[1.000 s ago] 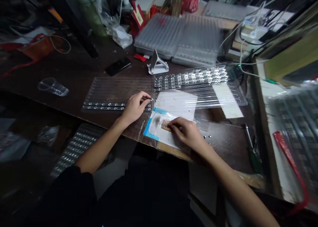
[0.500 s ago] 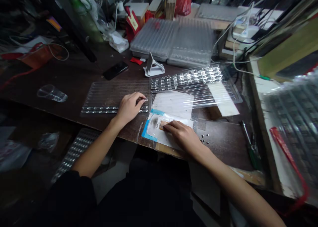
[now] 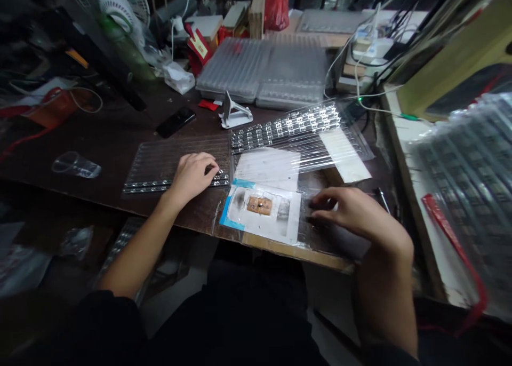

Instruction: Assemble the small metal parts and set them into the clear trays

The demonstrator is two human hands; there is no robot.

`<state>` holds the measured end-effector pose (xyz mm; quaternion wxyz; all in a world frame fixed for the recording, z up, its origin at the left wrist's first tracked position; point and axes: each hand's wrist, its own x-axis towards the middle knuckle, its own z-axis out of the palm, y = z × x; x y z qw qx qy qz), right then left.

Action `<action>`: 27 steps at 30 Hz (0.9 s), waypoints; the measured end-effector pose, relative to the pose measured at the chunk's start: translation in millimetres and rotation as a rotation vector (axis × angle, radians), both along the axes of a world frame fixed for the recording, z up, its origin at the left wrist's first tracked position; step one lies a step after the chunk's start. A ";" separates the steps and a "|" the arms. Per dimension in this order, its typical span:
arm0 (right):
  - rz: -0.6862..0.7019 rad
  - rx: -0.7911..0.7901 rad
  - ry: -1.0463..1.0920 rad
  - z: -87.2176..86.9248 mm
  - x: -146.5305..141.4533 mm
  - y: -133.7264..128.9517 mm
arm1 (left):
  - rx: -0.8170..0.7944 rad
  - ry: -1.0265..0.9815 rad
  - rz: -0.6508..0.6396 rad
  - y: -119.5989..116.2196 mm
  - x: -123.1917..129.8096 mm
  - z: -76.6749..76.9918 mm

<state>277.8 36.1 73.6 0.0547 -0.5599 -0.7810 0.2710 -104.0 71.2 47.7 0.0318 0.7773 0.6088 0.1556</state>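
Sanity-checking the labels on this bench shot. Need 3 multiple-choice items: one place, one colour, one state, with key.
1. Where is the left hand?
A. On the LED strips in the clear tray
B. On the black phone
C. On the white phone stand

2. What colour is the tape on the left edge of the paper sheet?
A. Red
B. Green
C. Blue

3. What state is the clear plastic cup in?
A. Standing upright
B. Lying on its side
C. Crushed flat

Key:
1. A, the fingers sit on the strips.
2. C, a blue band runs along that edge.
3. B, its length lies along the table.
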 end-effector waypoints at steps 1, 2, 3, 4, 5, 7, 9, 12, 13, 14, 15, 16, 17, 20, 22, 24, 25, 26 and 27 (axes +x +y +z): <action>-0.001 -0.041 -0.068 -3.5 -0.3 -1.7 | 0.002 0.013 0.004 2.1 0.1 3.1; 0.004 -0.055 -0.118 -7.5 -2.1 -3.5 | 0.004 0.018 0.006 5.2 1.6 5.8; 0.020 -0.052 -0.145 -11.7 -4.7 -5.1 | 0.008 0.016 0.004 9.2 4.6 7.7; 0.045 -0.037 -0.148 -15.8 -7.6 -6.4 | 0.014 0.010 0.001 14.0 8.9 8.7; 0.073 -0.020 -0.130 -19.4 -10.3 -7.3 | 0.024 0.003 -0.002 19.4 14.2 8.6; 0.120 -0.005 -0.066 -24.3 -13.6 -7.5 | 0.044 -0.003 -0.007 31.1 26.0 5.5; 0.149 -0.017 -0.006 -24.7 -13.8 -6.2 | 0.055 0.002 -0.005 42.5 36.2 0.2; 0.137 -0.053 0.013 -17.4 -7.0 -3.6 | 0.055 0.011 0.003 55.0 43.1 -6.5; 0.115 -0.053 0.017 -13.9 -2.9 -3.1 | 0.057 0.011 0.004 57.0 43.3 -7.3; 0.080 -0.040 0.022 -10.5 1.9 -2.7 | 0.064 0.003 0.005 57.5 43.0 -7.1; 0.040 -0.020 0.028 -7.6 6.8 -2.4 | 0.076 -0.016 0.007 56.4 42.7 -6.1; 0.000 0.003 0.030 -5.3 11.3 -2.3 | 0.089 -0.051 0.006 53.5 42.8 -4.2; -0.040 0.024 0.024 -3.9 14.9 -2.3 | 0.100 -0.102 0.003 48.5 43.7 -1.7; -0.083 0.007 -0.027 -4.1 15.7 -3.2 | 0.082 -0.299 -0.048 22.1 53.8 6.2; -0.029 -0.048 -0.044 -6.0 9.5 -4.9 | 0.025 -0.396 -0.114 -0.6 65.2 7.8; 0.033 -0.073 -0.062 -7.6 4.2 -7.8 | -0.024 -0.455 -0.171 -21.2 76.5 4.2; 0.039 -0.064 -0.078 -8.2 3.7 -9.4 | -0.037 -0.478 -0.188 -29.4 80.9 0.6; 0.027 -0.044 -0.093 -9.0 5.1 -11.0 | -0.045 -0.496 -0.200 -36.0 84.2 -3.9; 0.007 -0.026 -0.098 -9.9 8.2 -12.5 | -0.049 -0.512 -0.207 -41.1 86.2 -8.7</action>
